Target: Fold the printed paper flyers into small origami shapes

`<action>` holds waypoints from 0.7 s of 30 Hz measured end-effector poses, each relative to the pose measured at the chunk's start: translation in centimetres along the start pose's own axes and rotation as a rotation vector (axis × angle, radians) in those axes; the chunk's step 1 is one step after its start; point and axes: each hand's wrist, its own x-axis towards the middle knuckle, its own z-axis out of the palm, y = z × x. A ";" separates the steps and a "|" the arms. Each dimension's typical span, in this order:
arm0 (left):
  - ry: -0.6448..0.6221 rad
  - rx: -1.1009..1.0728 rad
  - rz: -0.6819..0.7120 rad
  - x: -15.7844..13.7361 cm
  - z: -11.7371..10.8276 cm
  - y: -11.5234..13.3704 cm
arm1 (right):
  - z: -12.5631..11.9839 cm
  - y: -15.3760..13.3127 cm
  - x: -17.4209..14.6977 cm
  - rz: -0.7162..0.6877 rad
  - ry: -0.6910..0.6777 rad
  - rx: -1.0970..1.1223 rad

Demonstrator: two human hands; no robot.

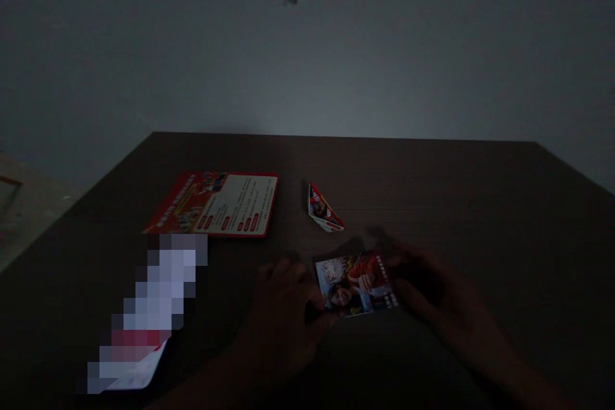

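A small rectangular printed paper (358, 285) with colour photos lies tilted between my two hands, low and right of centre. My left hand (288, 307) has its thumb on the lower left corner, the other fingers curled behind. At the right edge, my right hand (432, 288) pinches the paper between thumb and fingers; deep shadow hides part of the fingertips. Just beyond the paper sits a folded piece of red and white printed paper (323, 208), its creased sides standing up from the table.
A red and white printed leaflet (240, 205) lies at the left on the dark wooden table (408, 186). Nearer me is a lit phone (139, 375), its screen mostly blurred out. A grey wall (384, 45) rises behind the far edge. The light is dim.
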 end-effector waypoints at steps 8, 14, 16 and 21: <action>0.012 -0.019 0.017 -0.1 0.1 -0.1 | 0.8 0.4 0.1 0.015 0.070 0.025; 0.023 -0.028 0.041 -0.3 0.1 -0.1 | 1.2 1.6 0.0 -0.092 0.125 -0.176; 0.048 -0.023 0.034 -0.3 0.3 -0.2 | 1.2 1.3 -0.1 -0.200 0.149 -0.299; 0.124 -0.036 0.055 -0.2 1.1 -0.4 | 1.3 0.4 -0.2 -0.392 -0.044 -0.357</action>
